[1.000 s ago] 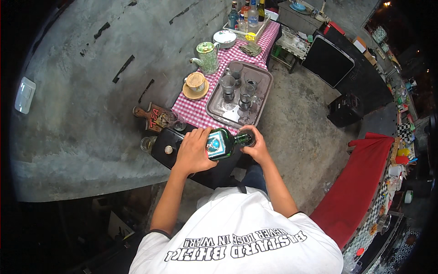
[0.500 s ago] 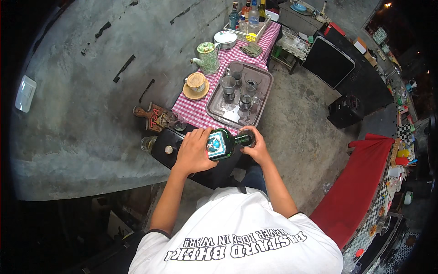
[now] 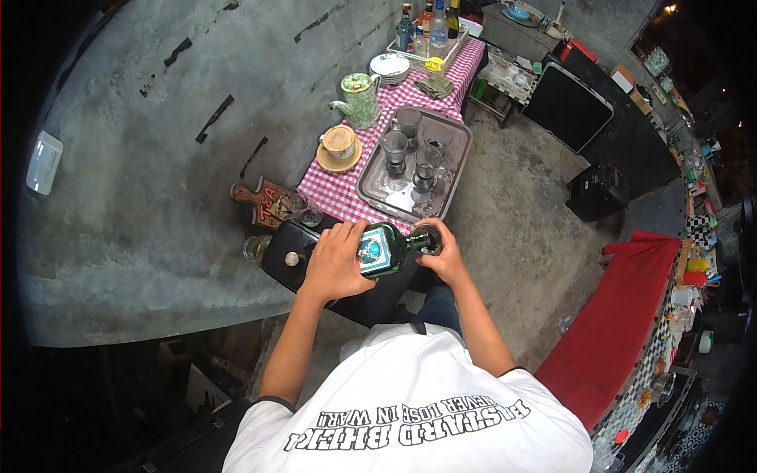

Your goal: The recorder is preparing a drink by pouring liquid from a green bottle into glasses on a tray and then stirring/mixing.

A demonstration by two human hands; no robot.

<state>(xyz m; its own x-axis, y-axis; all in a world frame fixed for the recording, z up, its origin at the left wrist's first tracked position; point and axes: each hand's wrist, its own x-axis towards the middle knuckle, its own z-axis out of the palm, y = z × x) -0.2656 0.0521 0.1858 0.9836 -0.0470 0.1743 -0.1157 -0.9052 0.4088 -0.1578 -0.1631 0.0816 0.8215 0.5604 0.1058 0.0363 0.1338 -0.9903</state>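
My left hand (image 3: 337,262) grips a green square-sided bottle (image 3: 380,251) with a blue and white label, tipped on its side with the neck to the right. In my right hand (image 3: 446,257) is a small clear glass (image 3: 429,238), its mouth at the bottle's neck. Whether liquid is running between them is too small to tell. Just beyond both hands lies a brown tray (image 3: 377,186) bearing several glass mugs (image 3: 426,163). Left of the bottle, a black box-like thing (image 3: 285,251) with a round knob is partly hidden by my left hand.
A red checked cloth (image 3: 327,191) covers the table. On it stand a green enamel teapot (image 3: 361,106), a lidded cup (image 3: 339,142), stacked plates (image 3: 389,67) and a rack of bottles (image 3: 439,31). Glasses (image 3: 254,249) and a wooden board (image 3: 272,202) sit at the left, beside the wall.
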